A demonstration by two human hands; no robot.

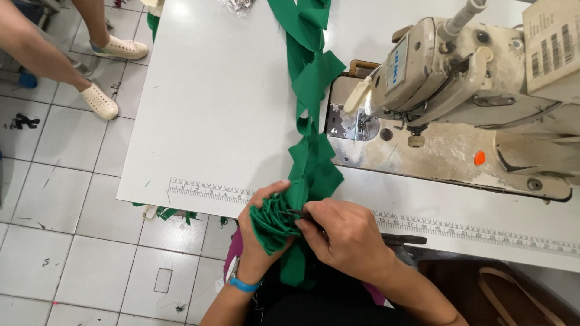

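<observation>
So from the head view I've got the left hand [266,226] wrapped around a stack of green fabric pieces [273,222] right at the near edge of the table [211,108]; its fingers are curled shut on that bundle, thumb over the top. The right hand [347,235] sits just beside it, fingers pinched closed on a small dark tool [300,214] whose tip points into the fold; looks like thread snips to me, though it's too small to swear to. A long chain of green pieces [311,90] trails from the bundle up across the table and past the needle area of the sewing machine [471,78]; the pieces look linked one to the next. A printed ruler strip [205,190] runs along the table edge under the hands. If I'm steering this, I'd say the trick is keeping the stack squeezed flat and the chain a bit taut so the tip meets only the link between pieces and not the cloth itself; small snips, tip kept in sight, since the thumb sits very near it. Someone else's legs in white shoes [103,99] stand on the tiled floor [72,253] well off to the left; not my problem.
</observation>
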